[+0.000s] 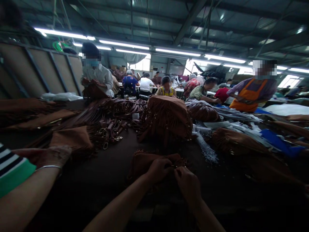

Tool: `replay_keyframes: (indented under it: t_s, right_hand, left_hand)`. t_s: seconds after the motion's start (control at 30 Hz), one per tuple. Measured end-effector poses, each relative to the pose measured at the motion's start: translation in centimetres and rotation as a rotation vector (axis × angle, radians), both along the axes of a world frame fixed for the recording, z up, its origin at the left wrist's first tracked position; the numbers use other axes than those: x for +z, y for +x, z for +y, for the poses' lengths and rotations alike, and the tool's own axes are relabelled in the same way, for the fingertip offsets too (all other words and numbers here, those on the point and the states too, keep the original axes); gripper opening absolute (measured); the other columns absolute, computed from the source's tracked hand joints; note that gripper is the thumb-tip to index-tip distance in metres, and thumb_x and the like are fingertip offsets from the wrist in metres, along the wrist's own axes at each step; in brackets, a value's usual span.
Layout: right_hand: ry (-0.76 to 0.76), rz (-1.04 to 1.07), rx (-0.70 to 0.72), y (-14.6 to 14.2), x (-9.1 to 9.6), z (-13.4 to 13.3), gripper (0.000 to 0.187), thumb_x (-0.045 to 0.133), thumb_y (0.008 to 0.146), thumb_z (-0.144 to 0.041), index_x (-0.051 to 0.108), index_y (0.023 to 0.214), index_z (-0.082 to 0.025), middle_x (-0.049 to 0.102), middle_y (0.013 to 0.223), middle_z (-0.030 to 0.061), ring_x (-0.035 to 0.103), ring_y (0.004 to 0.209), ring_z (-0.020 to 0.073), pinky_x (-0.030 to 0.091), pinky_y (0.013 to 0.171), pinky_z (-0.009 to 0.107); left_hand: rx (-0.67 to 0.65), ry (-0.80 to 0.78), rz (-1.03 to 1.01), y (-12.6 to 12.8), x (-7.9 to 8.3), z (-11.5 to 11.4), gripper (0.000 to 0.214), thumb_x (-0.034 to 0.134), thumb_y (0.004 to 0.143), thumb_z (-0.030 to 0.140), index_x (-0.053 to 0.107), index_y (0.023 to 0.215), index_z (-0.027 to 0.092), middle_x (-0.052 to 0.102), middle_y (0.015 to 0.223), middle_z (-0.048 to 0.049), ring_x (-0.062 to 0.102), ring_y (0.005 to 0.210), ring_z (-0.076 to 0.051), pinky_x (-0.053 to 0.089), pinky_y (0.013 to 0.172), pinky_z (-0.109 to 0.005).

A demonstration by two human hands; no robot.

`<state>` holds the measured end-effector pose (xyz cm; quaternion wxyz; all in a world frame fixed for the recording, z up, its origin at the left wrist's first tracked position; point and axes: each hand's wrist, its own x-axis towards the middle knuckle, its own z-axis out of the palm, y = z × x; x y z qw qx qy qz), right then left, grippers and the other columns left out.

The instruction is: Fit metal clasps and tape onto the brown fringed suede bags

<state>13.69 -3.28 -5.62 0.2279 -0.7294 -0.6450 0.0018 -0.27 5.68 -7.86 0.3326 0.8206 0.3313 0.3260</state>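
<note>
Brown fringed suede bag [154,163] lies flat on dark work table [103,193], near person's edge, slightly right of centre, long axis running left-right. Left hand [158,170] and right hand [188,184] at its right end, fingers curled narrow, pinching upper edge close together. Larger brown fringed suede bag [166,116] sits beyond, toward table's far side.

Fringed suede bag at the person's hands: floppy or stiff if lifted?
The fringed suede bag under the left hand and right hand will probably flop: it lies low and slumped on the dark table. Its loose fringe will likely drape and may snag. It probably feels light for its size, though dim light hides any inner stiffening.
</note>
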Motion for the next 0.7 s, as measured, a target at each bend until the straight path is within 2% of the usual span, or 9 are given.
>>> replay_keyframes:
  t_s: [0.23, 0.33, 0.47, 0.53, 0.63, 0.7]
  right_hand:
    - [0.119, -0.151, -0.016, -0.6, -0.7, 0.4, 0.023, 0.044, 0.095, -0.029, 0.065, 0.088, -0.021, 0.068, 0.084, 0.0034, 0.063, 0.066, 0.0148, 0.034, 0.054, 0.025]
    - [0.166, -0.151, 0.003, -0.6, -1.4, 0.4, 0.026, 0.041, 0.097, -0.030, 0.064, 0.090, -0.020, 0.067, 0.086, 0.0046, 0.063, 0.068, 0.0153, 0.037, 0.055, 0.025]
    - [0.174, -0.110, 0.043, -0.4, -2.0, 0.3, 0.028, 0.037, 0.098, -0.030, 0.062, 0.091, -0.020, 0.066, 0.086, 0.0063, 0.064, 0.072, 0.0160, 0.040, 0.057, 0.024]
    - [0.190, -0.096, 0.020, -0.4, -2.0, 0.3, 0.026, 0.039, 0.097, -0.033, 0.061, 0.094, -0.019, 0.065, 0.091, 0.0073, 0.064, 0.072, 0.0165, 0.041, 0.056, 0.025]
    - [0.240, -0.099, -0.018, -0.8, -1.8, 0.6, 0.026, 0.043, 0.095, -0.038, 0.060, 0.103, -0.019, 0.064, 0.101, 0.0088, 0.064, 0.073, 0.0170, 0.042, 0.054, 0.025]
    - [0.247, -0.126, -0.013, -1.2, -1.3, 1.0, 0.025, 0.046, 0.094, -0.036, 0.060, 0.106, -0.019, 0.064, 0.104, 0.0088, 0.065, 0.077, 0.0178, 0.043, 0.056, 0.025]
  left_hand:
    - [-0.037, -0.070, -0.082, -0.2, 0.0, 0.3, 0.021, 0.061, 0.079, 0.023, 0.073, 0.096, 0.018, 0.073, 0.096, -0.0047, 0.065, 0.090, -0.019, 0.046, 0.082, -0.027]
    - [-0.068, -0.193, -0.146, 0.1, -0.4, 0.8, 0.020, 0.060, 0.080, 0.027, 0.074, 0.090, 0.017, 0.073, 0.089, -0.0040, 0.065, 0.083, -0.018, 0.046, 0.078, -0.026]
    - [-0.028, -0.435, -0.216, 0.6, -0.5, 1.4, 0.023, 0.069, 0.070, 0.032, 0.074, 0.082, 0.013, 0.071, 0.078, -0.0032, 0.061, 0.073, -0.017, 0.045, 0.068, -0.025]
    - [-0.015, -0.531, -0.258, 0.7, -0.4, 1.7, 0.024, 0.071, 0.067, 0.033, 0.073, 0.078, 0.012, 0.068, 0.072, -0.0022, 0.058, 0.067, -0.015, 0.042, 0.064, -0.025]
    - [-0.016, -0.585, -0.358, 0.8, -0.3, 2.2, 0.023, 0.069, 0.067, 0.033, 0.067, 0.075, 0.011, 0.062, 0.069, -0.0001, 0.053, 0.065, -0.012, 0.040, 0.065, -0.024]
    - [-0.044, -0.558, -0.403, 0.6, -0.4, 2.3, 0.022, 0.066, 0.071, 0.034, 0.063, 0.076, 0.013, 0.059, 0.070, 0.0010, 0.051, 0.067, -0.012, 0.039, 0.067, -0.024]
